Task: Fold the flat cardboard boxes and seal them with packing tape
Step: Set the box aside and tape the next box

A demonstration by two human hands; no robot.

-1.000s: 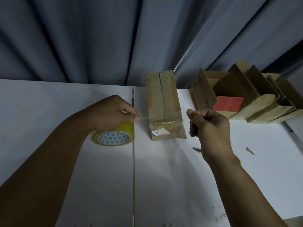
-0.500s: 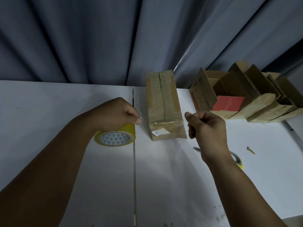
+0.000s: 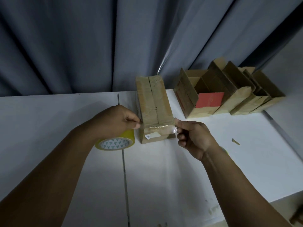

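A folded, taped cardboard box point(image 3: 154, 102) stands lengthwise on the white table point(image 3: 164, 174), its near end bearing a small white label. A strip of clear packing tape point(image 3: 164, 127) stretches across the box's near top edge. My left hand point(image 3: 114, 122) holds the yellow tape roll point(image 3: 116, 142) just left of the box and pinches the tape's left end. My right hand point(image 3: 193, 136) pinches the tape's free end at the box's right corner.
A row of folded open cardboard boxes point(image 3: 229, 94) lies at the back right, one with a red panel point(image 3: 209, 99). A small cardboard scrap point(image 3: 235, 141) lies right of my hand. A grey curtain point(image 3: 114, 46) hangs behind the table.
My right hand moved left and forward to the box's right corner, bringing the tape strip down across the box's near edge. My left hand with the roll shifted closer to the box.
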